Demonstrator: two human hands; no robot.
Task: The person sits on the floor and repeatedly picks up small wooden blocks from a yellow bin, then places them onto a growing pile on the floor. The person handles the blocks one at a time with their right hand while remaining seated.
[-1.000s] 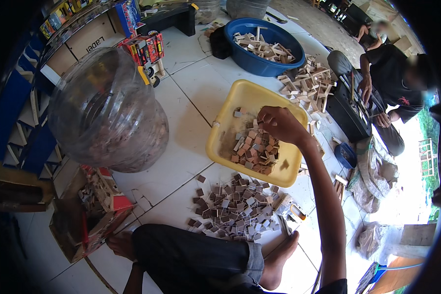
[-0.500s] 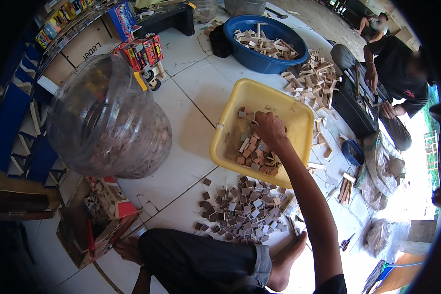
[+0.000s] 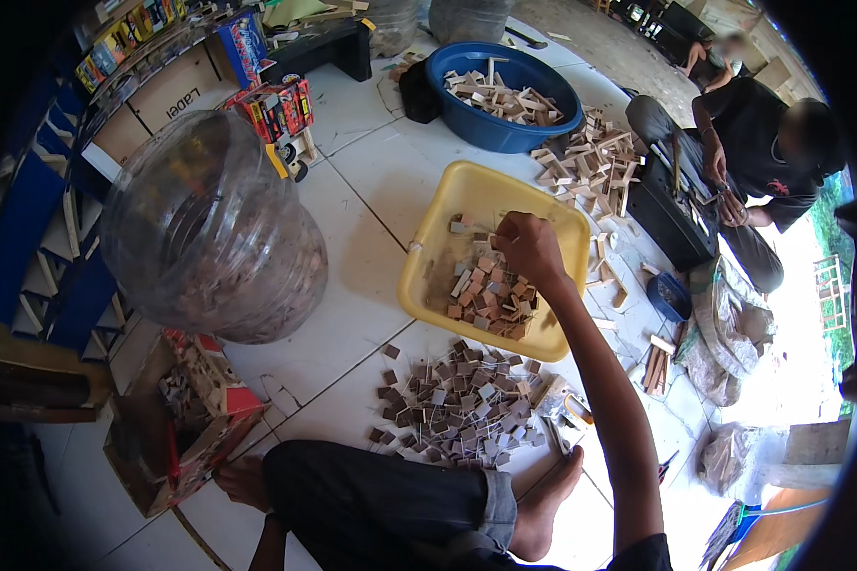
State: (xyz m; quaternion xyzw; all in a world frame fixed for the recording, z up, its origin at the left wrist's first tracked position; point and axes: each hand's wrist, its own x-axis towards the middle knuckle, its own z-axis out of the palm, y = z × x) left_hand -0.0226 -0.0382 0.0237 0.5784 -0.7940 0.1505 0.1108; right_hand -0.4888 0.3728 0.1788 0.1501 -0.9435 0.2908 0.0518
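Over the yellow plastic basin point(image 3: 411, 285), my right hand point(image 3: 531, 249) has its fingers bent together in a pinch; whatever lies between the fingertips is too small to make out. Below it in the basin are small square wooden pieces point(image 3: 493, 295), brown and tan. A heap of similar dark brown squares point(image 3: 462, 400), with thin pale strips among them, covers the floor between basin and my leg. At the lower left, my left hand point(image 3: 245, 483) is low beside my bent knee, near a red-edged box point(image 3: 233, 404); its fingers are partly hidden.
A large clear plastic jar point(image 3: 214, 228) stands left, beside a red toy truck point(image 3: 274, 112). Behind the basin, a blue tub point(image 3: 448, 109) holds wood pieces, with more wood pieces point(image 3: 600, 157) heaped alongside. Another person point(image 3: 771, 152) works at the right behind a black stand point(image 3: 671, 214).
My right hand has lifted slightly from the pieces in the basin, its fingers still drawn together. The whole view has shifted a little. At the right, the other person has leaned slightly.
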